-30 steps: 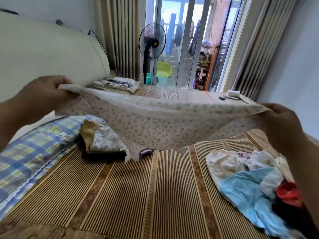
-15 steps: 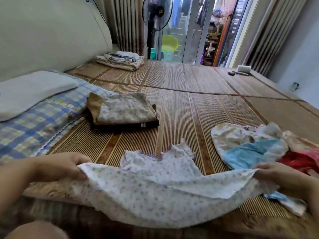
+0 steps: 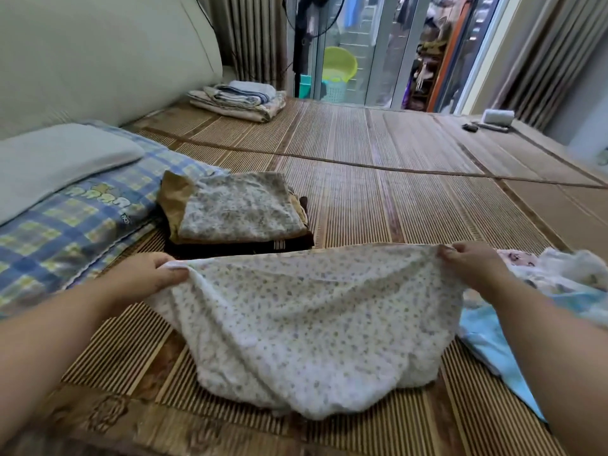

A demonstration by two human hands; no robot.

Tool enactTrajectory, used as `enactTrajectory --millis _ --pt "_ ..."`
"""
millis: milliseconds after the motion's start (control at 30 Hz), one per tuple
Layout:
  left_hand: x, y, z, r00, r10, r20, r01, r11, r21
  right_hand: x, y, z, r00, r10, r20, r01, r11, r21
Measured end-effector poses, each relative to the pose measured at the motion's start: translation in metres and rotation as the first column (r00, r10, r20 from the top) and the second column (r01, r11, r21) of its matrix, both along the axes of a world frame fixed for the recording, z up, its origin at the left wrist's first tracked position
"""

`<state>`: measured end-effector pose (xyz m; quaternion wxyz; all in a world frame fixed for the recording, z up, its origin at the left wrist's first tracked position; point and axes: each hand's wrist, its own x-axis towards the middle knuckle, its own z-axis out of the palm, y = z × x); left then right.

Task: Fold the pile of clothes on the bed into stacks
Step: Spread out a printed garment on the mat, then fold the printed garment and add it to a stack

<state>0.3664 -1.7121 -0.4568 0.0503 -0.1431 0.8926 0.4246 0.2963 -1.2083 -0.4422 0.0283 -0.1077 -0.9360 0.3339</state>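
Note:
A white garment with small flower print (image 3: 309,327) lies doubled over on the bamboo mat (image 3: 411,199) in front of me. My left hand (image 3: 148,278) pinches its far left corner, and my right hand (image 3: 473,264) pinches its far right corner. Both corners sit a little above the mat. Just beyond the garment stands a folded stack (image 3: 237,212) with a flowered piece on top and dark pieces beneath. The unfolded pile (image 3: 556,291), white and light blue, lies at my right, partly hidden by my right arm.
A blue checked pillow (image 3: 59,225) with a grey cloth on it lies at the left. Folded bedding (image 3: 240,100) sits at the far end by the curtains. A white roll and small dark items (image 3: 493,120) rest at the far right. A fan and glass door stand beyond.
The garment was held up in the air, then lowered to the mat. Both hands have since carried its near edge away from me, folding it over itself.

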Motion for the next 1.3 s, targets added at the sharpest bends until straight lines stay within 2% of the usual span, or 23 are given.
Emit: enactTrajectory --millis 67,133,200,233,300,333,367,400,467,533,600,667,733,800,833,900,1000,1067,1100,1167,1233,1300 --pt "-0.012 0.009 -0.017 0.996 0.089 -0.013 -0.090 0.979 -0.185 -0.012 -0.015 -0.020 0.999 -0.053 0.008 0.051 0.991 0.120" --pt "-0.010 0.026 -0.028 0.995 0.097 -0.004 -0.092 0.933 -0.348 -0.004 -0.027 -0.041 0.997 -0.077 0.016 0.073 0.977 0.202" --pt "0.003 0.046 -0.031 0.994 -0.073 -0.081 0.029 0.895 -0.444 0.018 -0.038 -0.053 0.999 -0.016 -0.047 0.027 0.966 0.257" --pt "0.013 0.057 -0.032 0.973 -0.201 -0.113 0.136 0.896 -0.423 0.031 -0.041 -0.059 0.990 0.059 -0.126 -0.022 0.959 0.282" --pt "0.037 0.075 -0.031 0.872 -0.471 -0.136 0.403 0.847 -0.348 0.062 -0.044 -0.068 0.920 0.261 -0.293 -0.167 0.936 0.309" --pt "0.047 0.081 -0.034 0.794 -0.595 -0.124 0.525 0.774 -0.355 0.079 -0.045 -0.069 0.875 0.367 -0.317 -0.273 0.912 0.305" --pt "0.055 0.086 -0.038 0.703 -0.702 -0.112 0.616 0.680 -0.399 0.092 -0.043 -0.074 0.831 0.478 -0.286 -0.391 0.866 0.311" --pt "0.059 0.090 -0.043 0.610 -0.789 -0.081 0.680 0.573 -0.457 0.103 -0.041 -0.076 0.797 0.573 -0.191 -0.494 0.801 0.338" --pt "0.068 0.097 -0.054 0.489 -0.872 0.006 0.728 0.404 -0.554 0.116 -0.036 -0.084 0.738 0.674 -0.026 -0.604 0.678 0.419" --pt "0.071 0.100 -0.061 0.483 -0.874 0.048 0.666 0.331 -0.669 0.119 -0.030 -0.086 0.716 0.697 -0.042 -0.596 0.641 0.485" --pt "0.071 0.102 -0.060 0.564 -0.822 0.074 0.590 0.339 -0.732 0.119 -0.026 -0.088 0.735 0.672 -0.087 -0.537 0.656 0.531" --pt "0.071 0.104 -0.054 0.632 -0.774 0.026 0.529 0.406 -0.745 0.120 -0.027 -0.085 0.802 0.591 -0.088 -0.478 0.723 0.499" --pt "0.074 0.106 -0.045 0.677 -0.735 -0.036 0.531 0.521 -0.668 0.123 -0.031 -0.072 0.887 0.432 -0.162 -0.353 0.862 0.365" --pt "0.079 0.104 -0.035 0.748 -0.649 -0.137 0.474 0.667 -0.574 0.124 -0.035 -0.055 0.927 0.284 -0.247 -0.264 0.958 0.110" --pt "0.081 0.102 -0.024 0.778 -0.600 -0.185 0.437 0.729 -0.526 0.124 -0.038 -0.041 0.930 0.239 -0.278 -0.257 0.966 -0.031" --pt "0.086 0.099 -0.001 0.795 -0.551 -0.253 0.429 0.806 -0.408 0.127 -0.043 -0.007 0.922 0.210 -0.325 -0.309 0.906 -0.290" --pt "0.090 0.097 0.032 0.808 -0.450 -0.382 0.364 0.889 -0.278 0.130 -0.048 0.036 0.911 0.182 -0.371 -0.352 0.811 -0.467" --pt "0.093 0.098 0.055 0.815 -0.398 -0.421 0.315 0.915 -0.254 0.127 -0.050 0.059 0.911 0.122 -0.395 -0.337 0.773 -0.538" --pt "0.094 0.099 0.066 0.822 -0.382 -0.422 0.333 0.924 -0.188 0.125 -0.050 0.068 0.910 0.110 -0.400 -0.334 0.766 -0.549" --pt "0.099 0.103 0.086 0.845 -0.357 -0.399 0.409 0.911 0.051 0.118 -0.050 0.087 0.910 0.106 -0.402 -0.336 0.755 -0.562" --pt "0.102 0.105 0.099 0.865 -0.367 -0.342 0.469 0.832 0.295 0.109 -0.048 0.107 0.910 0.124 -0.396 -0.336 0.780 -0.528" --pt "0.097 0.106 0.100 0.888 -0.370 -0.271 0.459 0.736 0.498 0.097 -0.047 0.123 0.918 0.176 -0.356 -0.335 0.825 -0.456"
